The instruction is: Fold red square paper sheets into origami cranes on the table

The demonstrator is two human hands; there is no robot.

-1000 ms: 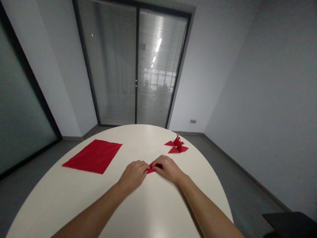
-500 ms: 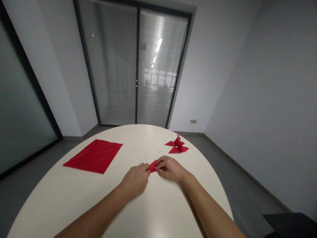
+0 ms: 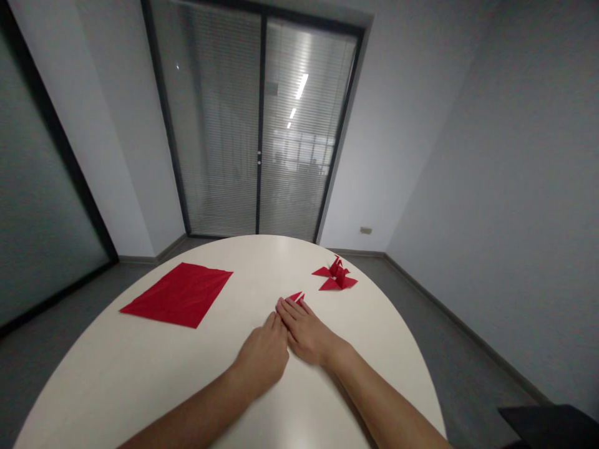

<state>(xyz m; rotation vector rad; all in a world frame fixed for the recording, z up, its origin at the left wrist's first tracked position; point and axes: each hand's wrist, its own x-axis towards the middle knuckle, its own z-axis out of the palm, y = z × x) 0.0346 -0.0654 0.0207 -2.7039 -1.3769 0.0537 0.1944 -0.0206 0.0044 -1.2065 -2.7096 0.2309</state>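
Note:
My right hand (image 3: 304, 333) lies flat on the white table (image 3: 140, 374), fingers stretched forward over a small folded red paper (image 3: 296, 297). Only the paper's pointed tips show beyond my fingertips. My left hand (image 3: 262, 355) rests close against the right one, fingers extended onto the table at the paper's near edge. Both hands press down and grip nothing. Most of the folded paper is hidden under my fingers.
A flat red paper sheet (image 3: 180, 293) lies at the table's left. A finished red paper crane (image 3: 336, 276) stands at the far right near the table's edge. Beyond the table are a glass door with blinds (image 3: 257, 125) and grey floor. A dark object (image 3: 552, 424) sits at the bottom right.
Both hands went from pinching the folded red paper to lying flat on it. They drew closer together and slid slightly toward me, and the paper's tips now poke out ahead of my fingers.

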